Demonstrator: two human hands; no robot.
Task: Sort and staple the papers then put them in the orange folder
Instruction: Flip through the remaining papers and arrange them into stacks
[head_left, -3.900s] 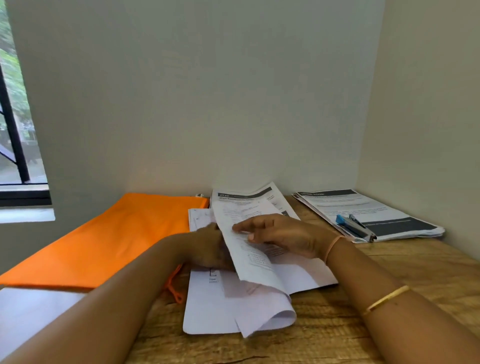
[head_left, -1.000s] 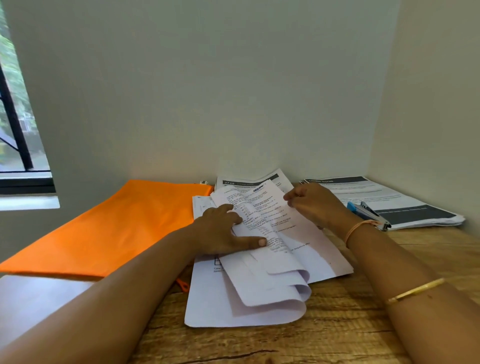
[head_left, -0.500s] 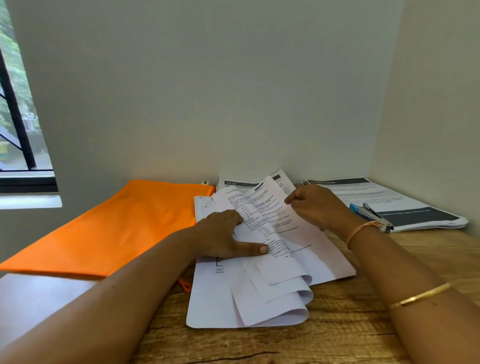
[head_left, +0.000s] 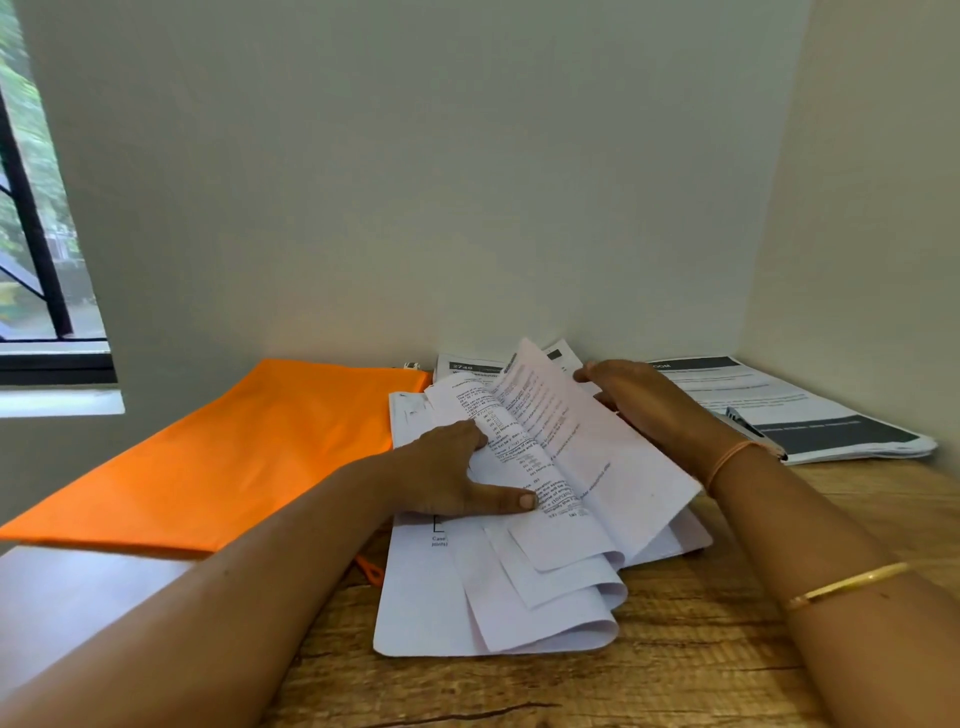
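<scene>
Folder (head_left: 218, 452) lies flat just left of the papers (head_left: 519, 597), can't see inside it. Left hand (head_left: 447, 478) presses flat on the folded-back sheets, thumb out. Right hand (head_left: 644, 400) pinches one lifted sheet. Stapler (head_left: 744, 423) sits right of the papers.

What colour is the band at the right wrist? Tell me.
Orange: the wrist band, just behind the right hand, shows best in the head view.

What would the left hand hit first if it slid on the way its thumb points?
Probably the lifted sheet, which the right hand props up, just beyond the thumb of the left hand; depth is hard to judge.
</scene>
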